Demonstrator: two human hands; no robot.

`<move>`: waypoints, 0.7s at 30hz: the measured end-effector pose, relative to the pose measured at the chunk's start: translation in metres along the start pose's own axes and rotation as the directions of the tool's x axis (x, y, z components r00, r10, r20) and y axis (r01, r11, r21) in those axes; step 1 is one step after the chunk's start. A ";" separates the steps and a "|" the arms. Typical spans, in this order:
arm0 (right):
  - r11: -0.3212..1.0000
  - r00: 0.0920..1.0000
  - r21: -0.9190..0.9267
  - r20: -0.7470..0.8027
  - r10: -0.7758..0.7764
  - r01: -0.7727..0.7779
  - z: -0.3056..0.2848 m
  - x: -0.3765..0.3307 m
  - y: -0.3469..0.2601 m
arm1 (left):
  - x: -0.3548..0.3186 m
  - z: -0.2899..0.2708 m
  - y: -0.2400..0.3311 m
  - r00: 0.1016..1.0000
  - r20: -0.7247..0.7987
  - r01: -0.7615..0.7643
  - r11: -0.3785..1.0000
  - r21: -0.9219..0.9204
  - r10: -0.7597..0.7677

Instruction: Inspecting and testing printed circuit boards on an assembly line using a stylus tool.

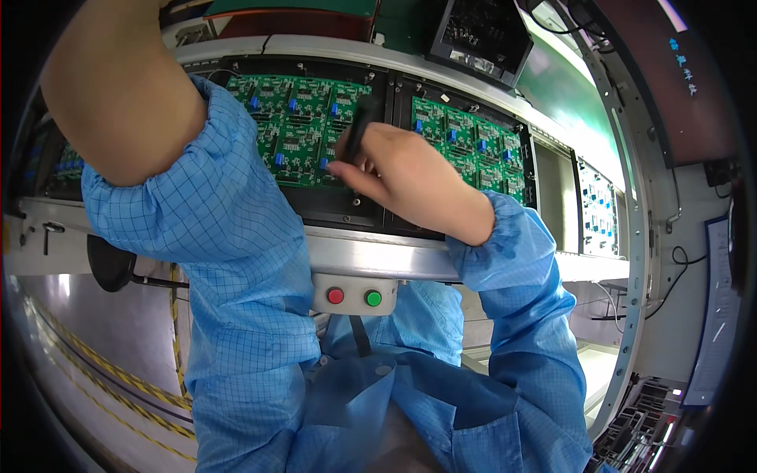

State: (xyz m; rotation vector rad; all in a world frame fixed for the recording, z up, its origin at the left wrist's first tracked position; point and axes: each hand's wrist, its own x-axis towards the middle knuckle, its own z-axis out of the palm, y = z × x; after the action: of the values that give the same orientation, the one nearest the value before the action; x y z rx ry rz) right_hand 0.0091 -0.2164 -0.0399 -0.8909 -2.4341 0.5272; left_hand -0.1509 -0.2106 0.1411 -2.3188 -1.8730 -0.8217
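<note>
My right hand is closed around a dark, stick-like tool, blurred, possibly a marker pen. It is held nearly upright over the right side of the left green circuit board panel. That panel carries blue components and sits in a black carrier frame. Under and beyond my right wrist lies a second green board panel of the same kind. My left hand is raised large and close at the upper left, out past its blue sleeve cuff. Its fingers are cut off by the picture's edge.
A metal rail runs along the conveyor's near side, above a box with red and green buttons. Another board panel sits farther right. A dark screen stands behind the line. A black rounded object juts out lower left.
</note>
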 end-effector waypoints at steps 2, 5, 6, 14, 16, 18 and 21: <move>0.999 0.993 0.014 -0.111 0.043 -0.042 -0.013 0.002 0.005 | -0.006 0.011 -0.008 0.974 -0.131 -0.180 0.983 0.050 0.185; 0.992 0.953 -0.029 -0.282 0.112 -0.126 -0.044 0.000 0.022 | -0.002 0.012 -0.019 0.975 -0.110 -0.192 0.981 -0.003 0.190; 0.989 0.933 -0.022 -0.334 0.132 -0.148 -0.053 0.000 0.031 | 0.001 0.009 -0.019 0.983 -0.085 -0.167 0.986 -0.028 0.164; 0.916 0.855 -0.159 -0.445 0.267 -0.369 -0.084 -0.011 0.089 | 0.006 -0.008 -0.001 0.980 -0.022 -0.201 0.979 -0.040 0.200; 0.936 0.871 -0.117 -0.419 0.257 -0.333 -0.082 -0.010 0.098 | 0.014 -0.013 0.005 0.991 0.093 -0.094 0.996 -0.002 0.094; 0.942 0.882 -0.098 -0.394 0.259 -0.321 -0.078 -0.005 0.108 | 0.017 -0.014 0.008 0.991 0.122 -0.043 0.999 -0.025 0.046; 0.940 0.890 -0.073 -0.352 0.289 -0.334 -0.073 0.006 0.118 | 0.017 -0.009 0.009 0.994 0.081 -0.073 0.997 -0.021 0.075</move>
State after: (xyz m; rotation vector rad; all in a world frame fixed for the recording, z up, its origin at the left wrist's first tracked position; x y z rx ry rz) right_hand 0.1040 -0.1144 -0.0388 -1.3259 -2.0416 0.2931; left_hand -0.1437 -0.2010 0.1588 -2.4523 -1.8044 -0.7488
